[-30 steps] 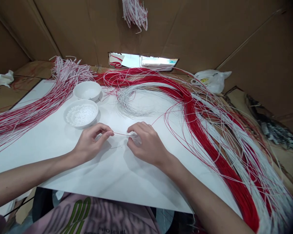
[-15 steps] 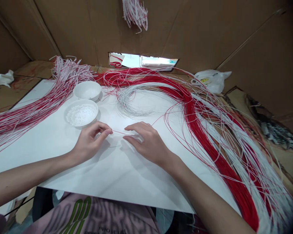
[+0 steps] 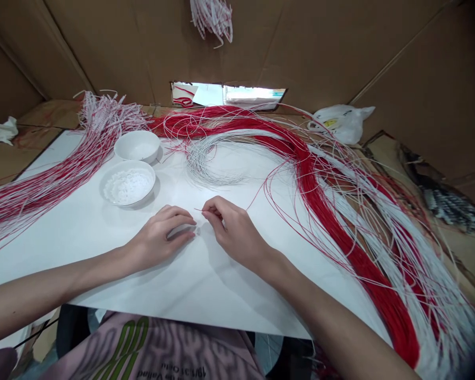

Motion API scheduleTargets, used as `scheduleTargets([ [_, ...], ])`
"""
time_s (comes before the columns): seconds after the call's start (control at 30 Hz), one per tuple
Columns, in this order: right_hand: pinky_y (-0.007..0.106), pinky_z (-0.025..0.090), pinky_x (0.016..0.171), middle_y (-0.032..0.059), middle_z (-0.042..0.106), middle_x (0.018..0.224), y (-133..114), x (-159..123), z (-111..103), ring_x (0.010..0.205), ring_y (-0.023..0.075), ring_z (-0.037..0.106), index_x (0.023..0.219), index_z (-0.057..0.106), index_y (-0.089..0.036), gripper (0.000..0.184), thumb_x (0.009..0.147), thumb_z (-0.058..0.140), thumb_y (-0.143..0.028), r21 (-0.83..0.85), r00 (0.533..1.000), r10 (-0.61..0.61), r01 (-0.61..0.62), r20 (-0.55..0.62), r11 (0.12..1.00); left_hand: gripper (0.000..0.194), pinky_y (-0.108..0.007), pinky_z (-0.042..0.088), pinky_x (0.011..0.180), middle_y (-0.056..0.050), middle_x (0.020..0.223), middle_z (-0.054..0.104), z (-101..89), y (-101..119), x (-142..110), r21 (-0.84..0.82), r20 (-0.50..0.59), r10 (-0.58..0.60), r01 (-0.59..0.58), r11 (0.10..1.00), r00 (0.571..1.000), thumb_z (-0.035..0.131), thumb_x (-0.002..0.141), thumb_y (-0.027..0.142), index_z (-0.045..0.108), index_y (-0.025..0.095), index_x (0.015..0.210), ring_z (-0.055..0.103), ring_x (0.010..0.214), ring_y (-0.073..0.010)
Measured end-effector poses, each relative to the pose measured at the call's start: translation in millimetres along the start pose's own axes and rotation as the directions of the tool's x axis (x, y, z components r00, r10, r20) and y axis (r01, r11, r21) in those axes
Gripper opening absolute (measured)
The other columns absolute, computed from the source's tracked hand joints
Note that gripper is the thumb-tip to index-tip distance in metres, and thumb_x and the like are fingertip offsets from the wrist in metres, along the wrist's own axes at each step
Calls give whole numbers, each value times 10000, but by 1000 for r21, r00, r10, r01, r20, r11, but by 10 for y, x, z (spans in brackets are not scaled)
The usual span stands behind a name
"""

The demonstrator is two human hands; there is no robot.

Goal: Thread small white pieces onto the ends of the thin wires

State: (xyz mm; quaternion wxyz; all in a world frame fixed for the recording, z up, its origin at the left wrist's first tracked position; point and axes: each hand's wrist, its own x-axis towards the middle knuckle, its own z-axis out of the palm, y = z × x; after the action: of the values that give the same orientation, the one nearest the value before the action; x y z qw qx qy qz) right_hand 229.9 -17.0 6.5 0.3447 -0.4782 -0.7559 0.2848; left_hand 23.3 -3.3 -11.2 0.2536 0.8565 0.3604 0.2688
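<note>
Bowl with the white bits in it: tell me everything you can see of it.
The bowl is round, white and smooth, glazed ceramic or plastic by its look. It stands upright on the white tabletop, holding a shallow heap of small white pieces, too fine to make out singly. Just beyond it is the second white bowl; whether they touch is unclear. The left hand is nearby, not touching it.

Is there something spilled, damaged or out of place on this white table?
I see nothing spilled or broken. Some loose red cords stray from the thick red bundle across the white table, looking slightly untidy.
</note>
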Motion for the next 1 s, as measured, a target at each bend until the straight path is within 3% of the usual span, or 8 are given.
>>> scheduleTargets([
  [0.33, 252, 461, 635, 26, 611, 844, -45, 16, 8, 721, 127, 555, 863, 593, -179, 72, 900, 551, -133, 7, 994, -31, 32, -108, 999, 155, -329, 487, 775, -75, 957, 660, 44, 42, 7, 64, 0, 87, -87, 994, 996, 590, 894, 180, 732, 213, 945, 563, 873, -185],
  [0.43, 253, 465, 630, 17, 608, 818, -69, 15, 0, 701, 126, 545, 841, 588, -186, 72, 895, 561, -148, 12, 994, -39, 41, -105, 999, 171, -330, 487, 779, -69, 919, 686, 14, 58, 11, -15, 7, 52, -52, 999, 999, 554, 908, 177, 720, 209, 933, 581, 853, -183],
  [0.5, 253, 470, 629, 10, 612, 801, -95, 9, -7, 688, 124, 544, 835, 585, -189, 74, 898, 560, -159, 29, 993, -44, 47, -111, 998, 154, -304, 493, 732, -66, 887, 703, -28, 68, 15, -135, 11, -43, 44, 990, 999, 558, 906, 207, 712, 196, 909, 605, 809, -173],
  [0.57, 255, 484, 642, 6, 628, 798, -125, -5, -8, 696, 125, 563, 849, 590, -193, 62, 897, 561, -164, 60, 990, -54, 62, -128, 996, 129, -280, 507, 682, -63, 858, 720, -75, 72, 18, -315, 34, -202, 203, 927, 979, 607, 882, 262, 710, 183, 881, 639, 774, -169],
  [0.67, 266, 515, 697, 10, 663, 825, -172, -35, 7, 734, 130, 606, 893, 602, -196, 65, 889, 556, -150, 125, 982, -96, 117, -163, 985, 148, -277, 548, 709, -63, 854, 747, -121, 54, 9, -585, 96, -393, 371, 721, 914, 694, 824, 314, 715, 174, 868, 692, 798, -181],
  [0.8, 267, 543, 724, 41, 695, 893, -230, -70, 38, 788, 133, 651, 880, 588, -183, 75, 876, 542, -124, 219, 973, -155, 191, -174, 957, 153, -288, 568, 791, -64, 890, 760, -116, 14, -29, -753, 150, -441, 391, 529, 885, 740, 794, 299, 724, 181, 890, 715, 867, -186],
  [1.0, 260, 551, 723, 41, 707, 901, -266, -85, 54, 811, 128, 670, 844, 570, -189, 103, 854, 528, -96, 226, 964, -197, 235, -180, 945, 139, -278, 570, 794, -50, 860, 764, -104, 21, -47, -830, 165, -440, 365, 422, 883, 769, 771, 281, 737, 194, 875, 721, 843, -173],
])
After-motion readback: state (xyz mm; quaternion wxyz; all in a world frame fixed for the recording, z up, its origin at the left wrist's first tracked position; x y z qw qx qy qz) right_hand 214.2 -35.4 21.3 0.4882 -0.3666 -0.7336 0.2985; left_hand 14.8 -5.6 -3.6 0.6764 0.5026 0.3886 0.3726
